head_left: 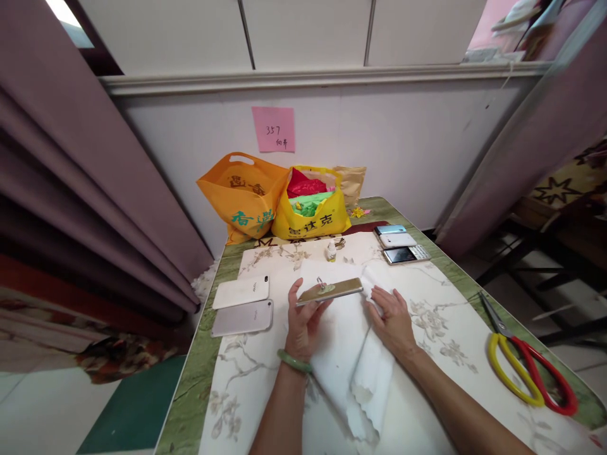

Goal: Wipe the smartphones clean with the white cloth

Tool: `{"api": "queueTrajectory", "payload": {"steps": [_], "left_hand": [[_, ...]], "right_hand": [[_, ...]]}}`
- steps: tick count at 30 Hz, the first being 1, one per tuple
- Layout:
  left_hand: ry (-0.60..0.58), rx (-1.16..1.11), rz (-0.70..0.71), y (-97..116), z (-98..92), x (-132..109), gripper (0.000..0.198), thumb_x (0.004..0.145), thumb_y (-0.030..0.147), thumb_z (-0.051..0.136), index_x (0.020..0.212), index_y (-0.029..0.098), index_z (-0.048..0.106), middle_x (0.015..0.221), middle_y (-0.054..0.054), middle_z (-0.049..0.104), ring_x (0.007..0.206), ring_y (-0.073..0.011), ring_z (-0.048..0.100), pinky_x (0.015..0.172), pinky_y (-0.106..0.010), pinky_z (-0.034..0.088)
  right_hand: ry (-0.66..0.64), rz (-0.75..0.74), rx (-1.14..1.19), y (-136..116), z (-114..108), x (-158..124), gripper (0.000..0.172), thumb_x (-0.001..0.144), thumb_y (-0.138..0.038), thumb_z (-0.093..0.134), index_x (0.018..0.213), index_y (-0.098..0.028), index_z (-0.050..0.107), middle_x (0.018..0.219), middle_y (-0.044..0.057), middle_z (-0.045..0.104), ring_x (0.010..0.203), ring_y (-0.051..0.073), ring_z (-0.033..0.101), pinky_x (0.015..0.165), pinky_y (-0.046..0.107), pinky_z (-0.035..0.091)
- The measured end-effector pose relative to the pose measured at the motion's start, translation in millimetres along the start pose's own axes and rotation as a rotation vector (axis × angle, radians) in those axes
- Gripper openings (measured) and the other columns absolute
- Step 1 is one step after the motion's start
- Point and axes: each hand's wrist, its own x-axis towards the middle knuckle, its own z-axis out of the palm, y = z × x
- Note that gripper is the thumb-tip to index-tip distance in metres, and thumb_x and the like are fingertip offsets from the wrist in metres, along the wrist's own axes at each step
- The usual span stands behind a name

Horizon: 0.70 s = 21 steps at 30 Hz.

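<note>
My left hand (303, 325) grips a gold smartphone (342, 288) by its left end, fingers underneath and thumb at the edge. The phone is tilted above the table, with its back up and a ring holder (325, 289) stuck on it. My right hand (392, 322) has its fingers closed on a white cloth (339, 354) near the phone's right end. The cloth hangs in folds below both hands, with a scalloped edge toward me. Just beyond the phone stands a small white bottle (331, 251) with a yellowish label.
Two phones, a white one (241, 292) and a silver one (243, 318), lie at left. Several more, including a keypad phone (406, 254), lie at back right. Large scissors (515, 354) rest near the right edge. An orange bag (244, 196) and a yellow bag (310, 218) stand behind.
</note>
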Motion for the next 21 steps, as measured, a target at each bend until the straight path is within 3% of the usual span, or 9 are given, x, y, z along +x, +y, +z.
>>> {"api": "queueTrajectory", "payload": {"steps": [2, 5, 9, 12, 14, 16, 19, 21], "left_hand": [[-0.026, -0.168, -0.062, 0.2, 0.8, -1.1, 0.05, 0.077, 0.035, 0.069, 0.124, 0.027, 0.053, 0.118, -0.007, 0.068, 0.123, -0.0283, 0.054, 0.102, -0.054, 0.042], [0.012, -0.309, -0.158, -1.5, 1.7, -1.3, 0.041, 0.084, 0.044, 0.06, 0.119, 0.023, 0.061, 0.124, -0.009, 0.066, 0.126, -0.0282, 0.052, 0.104, -0.051, 0.042], [0.056, -0.347, -0.319, -6.4, -0.7, -0.4, 0.047, 0.09, 0.051, 0.048, 0.126, 0.023, 0.058, 0.13, -0.01, 0.062, 0.122, -0.0253, 0.056, 0.1, -0.045, 0.047], [0.035, -0.347, -0.382, -10.1, -2.8, 0.6, 0.051, 0.09, 0.051, 0.047, 0.13, 0.021, 0.056, 0.132, -0.012, 0.061, 0.123, -0.026, 0.055, 0.099, -0.045, 0.047], [0.036, -0.38, -0.403, -12.2, -2.7, 1.8, 0.053, 0.09, 0.053, 0.046, 0.131, 0.02, 0.055, 0.129, -0.012, 0.063, 0.124, -0.0278, 0.054, 0.1, -0.049, 0.046], [0.049, -0.391, -0.405, -14.2, -1.6, 3.0, 0.052, 0.09, 0.052, 0.047, 0.129, 0.019, 0.056, 0.123, -0.011, 0.066, 0.122, -0.0275, 0.056, 0.102, -0.049, 0.045], [0.055, -0.362, -0.441, -16.5, 0.8, 4.1, 0.049, 0.088, 0.049, 0.052, 0.123, 0.015, 0.061, 0.116, -0.01, 0.07, 0.116, -0.0258, 0.061, 0.102, -0.042, 0.046], [0.047, -0.359, -0.494, -17.7, 2.1, 4.3, 0.049, 0.088, 0.048, 0.054, 0.12, 0.012, 0.062, 0.114, -0.01, 0.071, 0.114, -0.0263, 0.062, 0.101, -0.04, 0.047]], "right_hand": [[0.04, 0.011, 0.024, 1.1, 0.2, -1.3, 0.025, 0.092, -0.037, 0.049, 0.1, -0.02, 0.067, 0.113, 0.011, 0.07, 0.112, 0.024, 0.062, 0.108, 0.05, 0.031], [0.102, 0.023, 0.087, 1.8, -0.5, -2.8, 0.026, 0.092, -0.038, 0.05, 0.1, -0.02, 0.067, 0.111, 0.011, 0.071, 0.107, 0.024, 0.064, 0.107, 0.051, 0.034], [0.225, 0.052, 0.195, -6.3, -9.7, 1.6, 0.023, 0.09, -0.038, 0.054, 0.098, -0.02, 0.067, 0.107, 0.011, 0.071, 0.104, 0.025, 0.064, 0.103, 0.05, 0.04], [0.246, 0.09, 0.307, -22.4, -22.9, 5.7, 0.022, 0.09, -0.037, 0.055, 0.099, -0.021, 0.066, 0.105, 0.011, 0.069, 0.101, 0.026, 0.064, 0.089, 0.042, 0.051], [0.197, 0.056, 0.354, -36.1, -30.7, 3.2, 0.022, 0.09, -0.035, 0.054, 0.104, -0.022, 0.066, 0.106, 0.011, 0.069, 0.099, 0.026, 0.065, 0.084, 0.039, 0.053], [0.117, -0.078, 0.351, -49.3, -35.0, -4.5, 0.025, 0.09, -0.03, 0.055, 0.112, -0.023, 0.065, 0.109, 0.011, 0.069, 0.102, 0.025, 0.064, 0.086, 0.039, 0.053], [-0.158, -0.412, 0.278, -62.8, -33.9, -17.3, 0.036, 0.089, -0.03, 0.057, 0.125, -0.026, 0.061, 0.124, 0.007, 0.065, 0.117, 0.026, 0.058, 0.101, 0.044, 0.045], [-0.315, -0.498, 0.183, -65.9, -30.2, -19.2, 0.045, 0.092, -0.032, 0.053, 0.137, -0.028, 0.051, 0.137, 0.005, 0.056, 0.128, 0.025, 0.049, 0.11, 0.048, 0.035]]}}
